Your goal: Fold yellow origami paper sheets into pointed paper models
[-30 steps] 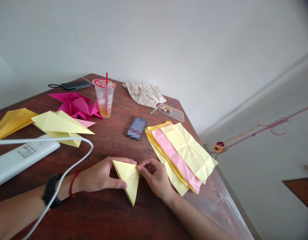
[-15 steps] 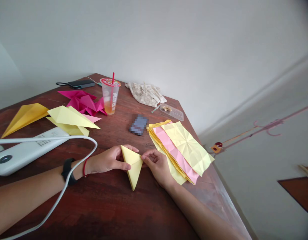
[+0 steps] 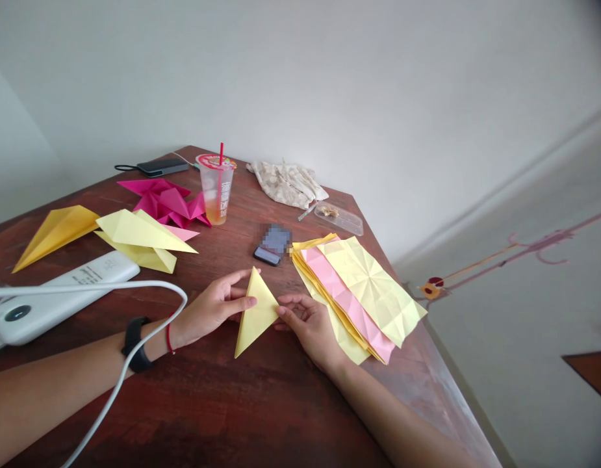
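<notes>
A pale yellow sheet of paper folded into a triangle (image 3: 258, 314) is held between both hands above the dark wooden table (image 3: 193, 396). My left hand (image 3: 215, 309) pinches its left side, thumb on the front face and fingers behind. At the right corner, my right hand (image 3: 307, 322) grips it between thumb and fingers. One point of the triangle faces away from me and another points down to the left. Just right of my right hand lies a stack of creased yellow and pink paper (image 3: 371, 286).
Folded yellow paper pieces (image 3: 139, 234) and magenta ones (image 3: 166, 200) lie at the left, near a drink cup (image 3: 216, 192). A phone (image 3: 273, 245) is beyond my hands. A white cable (image 3: 119, 383) crosses my left forearm from a white device (image 3: 66, 299).
The folded triangle has turned in my hands: its lower tip has swung to the left and its upper tip to the right. Both hands keep hold. The view has shifted slightly.
</notes>
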`<state>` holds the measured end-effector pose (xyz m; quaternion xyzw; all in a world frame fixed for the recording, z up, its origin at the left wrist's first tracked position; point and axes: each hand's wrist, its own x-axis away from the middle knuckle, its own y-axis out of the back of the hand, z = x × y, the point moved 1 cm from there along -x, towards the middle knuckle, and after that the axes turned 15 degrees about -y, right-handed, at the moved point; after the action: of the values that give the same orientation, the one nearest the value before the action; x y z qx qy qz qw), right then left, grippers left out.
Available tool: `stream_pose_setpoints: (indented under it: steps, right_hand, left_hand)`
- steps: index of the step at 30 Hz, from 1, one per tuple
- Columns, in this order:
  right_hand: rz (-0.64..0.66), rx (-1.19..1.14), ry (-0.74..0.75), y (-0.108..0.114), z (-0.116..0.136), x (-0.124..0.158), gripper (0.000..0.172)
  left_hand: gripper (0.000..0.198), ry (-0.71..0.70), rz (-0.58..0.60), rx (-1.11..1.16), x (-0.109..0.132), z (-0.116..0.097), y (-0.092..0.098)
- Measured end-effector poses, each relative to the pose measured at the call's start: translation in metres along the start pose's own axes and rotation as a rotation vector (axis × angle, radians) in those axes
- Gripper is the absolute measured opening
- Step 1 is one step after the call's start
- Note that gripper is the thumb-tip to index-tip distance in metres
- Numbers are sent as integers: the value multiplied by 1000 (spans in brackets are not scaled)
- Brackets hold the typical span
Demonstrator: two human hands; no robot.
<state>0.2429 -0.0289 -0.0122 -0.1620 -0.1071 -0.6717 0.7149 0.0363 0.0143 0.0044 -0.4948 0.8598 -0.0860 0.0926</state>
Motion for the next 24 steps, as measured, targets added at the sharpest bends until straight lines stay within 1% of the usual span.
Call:
stream_pose_setpoints:
  steps: [3,6,10,14,20,24]
  right_hand:
    - [45,16,-26,0,-1,-1,44]
    - [68,17,-35,0,-1,-1,46]
    - [105,35,-41,-1,-2,-1,44]
    - [147,62,-33,-3,-4,1,41]
    - [179,50,-43,-5,-4,4,32]
    - [218,42,-26,-6,-4,5,29]
  left_hand:
    - [81,-12,-82,-77,0,2,2]
    - [82,-6,-104,-108,0,2,2]
    - [75,15,-70,-116,0,-1,1]
    - [65,20,-17,-211,1,-3,-2]
    - [43,-14,-33,-329,4,-4,-5]
    - [40,1,-45,-339,4,-5,-5]
